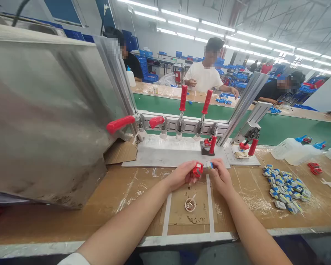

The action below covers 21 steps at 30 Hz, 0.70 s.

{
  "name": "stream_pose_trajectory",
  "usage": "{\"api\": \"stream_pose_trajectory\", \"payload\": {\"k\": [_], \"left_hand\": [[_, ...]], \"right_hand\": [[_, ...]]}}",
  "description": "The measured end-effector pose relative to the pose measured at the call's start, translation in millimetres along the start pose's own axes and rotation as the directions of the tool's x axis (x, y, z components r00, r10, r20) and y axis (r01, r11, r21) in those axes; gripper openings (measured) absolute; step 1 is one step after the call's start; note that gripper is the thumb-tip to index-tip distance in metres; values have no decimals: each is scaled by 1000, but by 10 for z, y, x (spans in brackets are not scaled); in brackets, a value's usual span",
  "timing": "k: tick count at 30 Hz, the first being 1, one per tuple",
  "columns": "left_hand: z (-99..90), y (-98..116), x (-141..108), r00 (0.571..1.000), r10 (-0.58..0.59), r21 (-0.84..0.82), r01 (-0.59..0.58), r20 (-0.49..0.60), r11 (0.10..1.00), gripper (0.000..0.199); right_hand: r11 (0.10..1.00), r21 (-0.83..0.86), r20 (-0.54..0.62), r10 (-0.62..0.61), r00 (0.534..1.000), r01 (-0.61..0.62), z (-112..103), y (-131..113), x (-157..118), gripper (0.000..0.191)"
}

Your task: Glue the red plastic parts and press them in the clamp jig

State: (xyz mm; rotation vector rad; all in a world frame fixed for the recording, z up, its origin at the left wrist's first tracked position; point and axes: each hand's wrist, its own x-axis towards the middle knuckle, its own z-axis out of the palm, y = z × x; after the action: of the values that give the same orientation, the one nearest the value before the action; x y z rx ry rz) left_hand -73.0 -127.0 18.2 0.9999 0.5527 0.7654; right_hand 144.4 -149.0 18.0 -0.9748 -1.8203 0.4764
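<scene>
1. Left hand: fingers curled round a small red housing, thumb side up; its pale and dark-marked face shows. Some fingers hidden behind it.
2. Right hand: thumb and fingertips pinching a small white-and-blue block; other fingers bent, not spread.
3. Both pieces sit between the two hands, housing at the left fingertips, block at the right. Close together, a narrow gap between them. Both up off the workbench, just in front of the metal base plate.
4. Below the hands, nearer the body: small round cup with a thin white stick leaning in it, contents brownish, too small to tell. Cup stands on a stained cardboard sheet, pale tape strips down both sides.
5. Beyond the hands: row of red-handled toggle clamps on an aluminum rail; handles at differing angles. Right-end clamp is down over a red piece on a dark block. Another clamp stands on a separate plate further right.
6. Right of the right hand, well apart: heap of white, blue and yellow blocks. Behind it, translucent bottles with blue caps, lying over; red parts beside.
7. Across the green partition: person in white shirt at another bench, blue pieces by one hand.
</scene>
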Motion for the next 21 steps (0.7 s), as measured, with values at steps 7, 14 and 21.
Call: {"api": "stream_pose_trajectory", "payload": {"k": [7, 14, 21], "left_hand": [[35, 28, 5, 964, -263, -78, 265, 35, 961, 47], [83, 50, -14, 961, -276, -41, 274, -30, 961, 49], [121, 5, -30, 977, -58, 49, 69, -205, 996, 52]], "right_hand": [[959, -169, 167, -201, 965, 229, -57, 56, 6, 28], [901, -302, 260, -238, 936, 313, -109, 93, 46, 30], [940, -339, 231, 33, 972, 48, 176, -108, -54, 74]]}}
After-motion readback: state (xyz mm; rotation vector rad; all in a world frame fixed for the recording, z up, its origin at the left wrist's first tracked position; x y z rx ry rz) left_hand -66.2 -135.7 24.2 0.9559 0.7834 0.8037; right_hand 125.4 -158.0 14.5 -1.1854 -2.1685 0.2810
